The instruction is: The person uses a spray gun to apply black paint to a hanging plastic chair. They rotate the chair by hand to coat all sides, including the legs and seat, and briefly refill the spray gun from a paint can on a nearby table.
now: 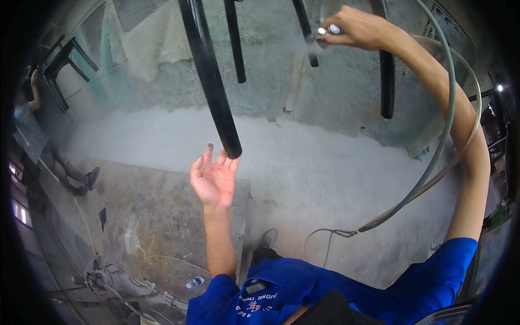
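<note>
The right hand (360, 27) is closed around a spray gun (325, 33) held high near the hanging black tubes (211, 81), which look stiff, wet and slippery, while the left hand (214, 179), open, touches one tube's lower end.

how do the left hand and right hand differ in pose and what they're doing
The left hand is open, palm up, fingertips at the end of a black tube, gripping nothing. The right hand is raised higher, arm stretched up, closed around a spray gun trailing hoses. Both are bare.
</note>
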A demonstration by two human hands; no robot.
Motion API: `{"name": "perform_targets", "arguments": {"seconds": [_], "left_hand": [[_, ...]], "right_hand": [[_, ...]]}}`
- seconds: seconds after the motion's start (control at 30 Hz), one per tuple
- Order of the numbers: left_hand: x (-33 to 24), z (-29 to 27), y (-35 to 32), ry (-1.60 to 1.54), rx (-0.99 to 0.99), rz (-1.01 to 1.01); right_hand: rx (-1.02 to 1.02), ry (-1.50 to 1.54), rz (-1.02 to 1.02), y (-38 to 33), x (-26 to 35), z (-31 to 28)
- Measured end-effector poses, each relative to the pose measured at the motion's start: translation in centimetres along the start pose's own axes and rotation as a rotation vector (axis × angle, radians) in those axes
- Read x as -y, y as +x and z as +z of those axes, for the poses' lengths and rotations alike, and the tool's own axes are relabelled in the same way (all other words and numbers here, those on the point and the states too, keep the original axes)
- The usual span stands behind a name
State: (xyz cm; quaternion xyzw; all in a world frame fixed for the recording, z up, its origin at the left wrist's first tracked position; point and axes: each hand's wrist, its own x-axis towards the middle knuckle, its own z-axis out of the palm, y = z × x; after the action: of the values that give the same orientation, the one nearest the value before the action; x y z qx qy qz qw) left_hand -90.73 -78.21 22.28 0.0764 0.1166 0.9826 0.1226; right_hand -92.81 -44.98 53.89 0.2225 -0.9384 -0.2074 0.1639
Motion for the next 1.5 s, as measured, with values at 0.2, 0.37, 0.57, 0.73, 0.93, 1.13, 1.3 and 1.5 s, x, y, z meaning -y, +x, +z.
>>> {"name": "perform_targets", "arguments": {"seconds": [0.2, 0.37, 0.57, 0.73, 0.93, 1.13, 1.3, 1.5], "left_hand": [[-0.9, 1.5, 0.0, -0.027, -0.039, -0.011], [-1.4, 1.9, -0.1, 0.008, -0.017, 0.009], [-2.5, 0.4, 0.2, 0.042, -0.045, 0.055], [-1.4, -1.8, 1.5, 0.119, -0.012, 0.101], [-0.9, -4.4, 1.9, 0.201, -0.074, 0.174], [-5.0, -9.5, -0.3, 0.186, -0.382, 0.522], [-8.0, -14.8, 2.9, 0.306, -0.605, 0.636], [-4.3, -15.9, 11.8, 0.254, -0.213, 0.154]], "right_hand": [[-0.035, 0.457, 0.200, 1.8, 0.7, -2.6], [-0.367, 0.085, -0.066, 6.6, 1.0, 0.4], [-0.108, 0.474, -0.061, 7.2, 5.5, 2.0], [-0.515, 0.885, -0.018, 2.4, 4.3, 1.6], [-1.033, 0.680, -0.227, 2.4, 2.6, 8.3], [-0.609, 0.779, -0.499, 0.4, 7.1, 13.3], [-0.143, 0.771, -0.535, -1.2, 12.2, 17.7], [-0.223, 0.866, -0.229, -6.8, 10.5, 17.1]]}}
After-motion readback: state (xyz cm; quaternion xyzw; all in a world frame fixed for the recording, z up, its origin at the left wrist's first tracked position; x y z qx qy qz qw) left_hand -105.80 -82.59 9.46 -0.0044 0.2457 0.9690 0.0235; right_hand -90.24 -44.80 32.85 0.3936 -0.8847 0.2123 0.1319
